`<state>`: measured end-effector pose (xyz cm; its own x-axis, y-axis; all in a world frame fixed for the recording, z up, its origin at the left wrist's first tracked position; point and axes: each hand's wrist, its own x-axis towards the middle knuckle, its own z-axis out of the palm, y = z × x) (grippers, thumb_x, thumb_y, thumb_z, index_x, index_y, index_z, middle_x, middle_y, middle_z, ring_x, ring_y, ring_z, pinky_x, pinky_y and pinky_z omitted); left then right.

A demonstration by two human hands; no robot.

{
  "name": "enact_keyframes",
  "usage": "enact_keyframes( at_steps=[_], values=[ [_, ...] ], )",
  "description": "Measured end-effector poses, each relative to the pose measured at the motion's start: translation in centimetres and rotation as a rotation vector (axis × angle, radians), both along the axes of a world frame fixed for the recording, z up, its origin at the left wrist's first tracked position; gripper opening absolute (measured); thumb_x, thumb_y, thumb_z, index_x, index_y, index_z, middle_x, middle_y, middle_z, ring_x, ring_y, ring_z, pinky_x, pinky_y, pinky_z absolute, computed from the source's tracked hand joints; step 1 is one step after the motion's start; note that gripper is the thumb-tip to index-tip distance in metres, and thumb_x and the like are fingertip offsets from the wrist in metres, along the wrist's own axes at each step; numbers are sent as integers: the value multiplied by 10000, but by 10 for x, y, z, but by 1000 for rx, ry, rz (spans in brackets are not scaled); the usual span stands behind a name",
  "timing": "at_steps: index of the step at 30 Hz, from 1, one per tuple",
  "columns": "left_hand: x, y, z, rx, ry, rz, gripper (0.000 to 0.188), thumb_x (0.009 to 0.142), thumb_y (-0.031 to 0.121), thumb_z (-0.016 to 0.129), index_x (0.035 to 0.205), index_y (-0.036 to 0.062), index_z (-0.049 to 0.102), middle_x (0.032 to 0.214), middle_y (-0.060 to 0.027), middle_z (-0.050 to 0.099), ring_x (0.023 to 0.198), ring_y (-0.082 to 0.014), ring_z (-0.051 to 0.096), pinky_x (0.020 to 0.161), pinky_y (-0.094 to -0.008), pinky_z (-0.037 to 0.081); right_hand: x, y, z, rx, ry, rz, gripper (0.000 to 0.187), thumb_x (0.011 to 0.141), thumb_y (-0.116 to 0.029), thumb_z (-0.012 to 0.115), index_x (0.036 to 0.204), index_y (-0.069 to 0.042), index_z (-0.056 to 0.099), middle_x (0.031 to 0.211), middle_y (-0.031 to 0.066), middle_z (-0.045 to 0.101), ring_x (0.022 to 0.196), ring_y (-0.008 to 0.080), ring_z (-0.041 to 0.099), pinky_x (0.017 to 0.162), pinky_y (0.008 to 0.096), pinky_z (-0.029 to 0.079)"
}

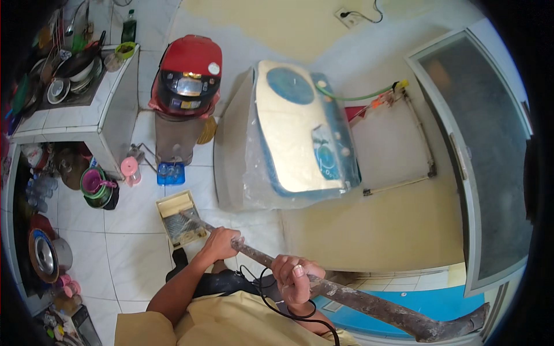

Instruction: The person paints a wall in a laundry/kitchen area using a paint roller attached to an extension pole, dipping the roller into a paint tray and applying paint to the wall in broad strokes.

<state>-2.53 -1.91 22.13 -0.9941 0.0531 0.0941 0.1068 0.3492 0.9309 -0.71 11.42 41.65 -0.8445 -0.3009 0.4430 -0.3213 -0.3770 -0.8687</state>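
A long, paint-spattered pole (369,303) runs slantwise across my front, with a bent end at the lower right. My left hand (220,245) is wrapped round it towards its far end. Farther along, to the right, my right hand (297,278) grips the same pole with the thumb on top. The far end of the pole reaches over a cream paint tray (175,203) on the floor, which has a ribbed grey slope. Whether that end touches the tray I cannot tell. A black cable (262,294) hangs in front of my body, beside the right hand.
A plastic-covered washing machine (288,144) stands ahead, with a green hose (352,98) leading to a tap. Left of it sits a red rice cooker (187,69) on a stand. A tiled counter (75,118) with dishes lines the left; a framed glass door (479,138) is at right.
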Motion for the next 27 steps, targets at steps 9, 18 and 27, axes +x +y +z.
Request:
enact_keyframes(
  at_steps=[9, 18, 27],
  values=[
    [-6, -1, 10, -60, -68, 21, 179, 773, 229, 631, 707, 63, 635, 684, -193, 619, 712, -399, 606, 659, -461, 482, -7, -6, 11, 38, -61, 0, 358, 880, -58, 491, 555, -22, 344, 473, 70, 384, 417, 162, 321, 433, 317, 305],
    [-6, 5, 17, -25, -47, 42, 159, 745, 211, 641, 736, 53, 630, 712, -208, 617, 741, -417, 597, 666, -473, 472, -10, -4, 22, 24, -18, -1, 326, 885, -50, 452, 590, -47, 315, 460, 47, 325, 386, 139, 276, 413, 306, 309],
    [-4, 4, 8, -50, -80, 24, 184, 739, 216, 637, 711, 35, 616, 679, -222, 598, 707, -424, 590, 642, -475, 462, -7, -2, 9, 53, -13, -9, 329, 878, -77, 463, 579, -41, 331, 452, 55, 334, 379, 146, 281, 406, 301, 319]
  ],
)
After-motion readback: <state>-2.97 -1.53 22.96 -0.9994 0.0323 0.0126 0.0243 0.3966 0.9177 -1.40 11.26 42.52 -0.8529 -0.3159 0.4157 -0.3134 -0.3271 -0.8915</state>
